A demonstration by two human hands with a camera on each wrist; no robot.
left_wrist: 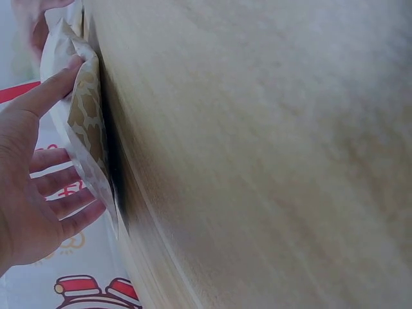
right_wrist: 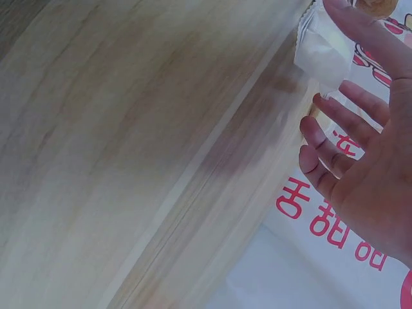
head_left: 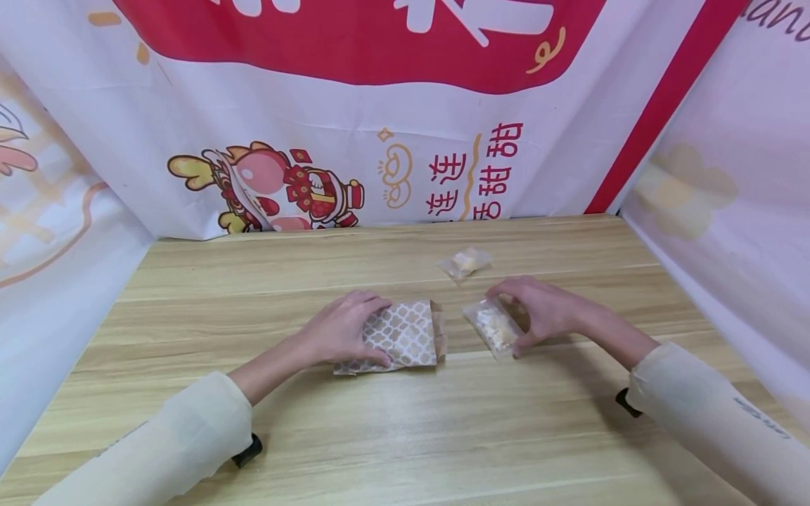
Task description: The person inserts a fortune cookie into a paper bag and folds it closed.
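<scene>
In the head view, a flat paper bag [head_left: 405, 330] with a white-and-tan lattice pattern lies on the table, its folded opening facing right. My left hand [head_left: 342, 332] grips its left part, thumb along the near side and fingers over the far side. The left wrist view shows the bag [left_wrist: 88, 109] edge-on beside the thumb. To the right, my right hand [head_left: 549, 308] holds a small clear packet [head_left: 495, 326] with pale, crumbly contents, thumb at the near edge and fingertips at the far edge. The packet [right_wrist: 322, 55] has a serrated edge in the right wrist view.
A second small clear packet [head_left: 466, 262] with pale yellowish contents lies farther back on the wood-grain table [head_left: 405, 436]. A white printed cloth [head_left: 354, 112] with red shapes and a cartoon figure hangs behind the table, and more cloth stands at both sides.
</scene>
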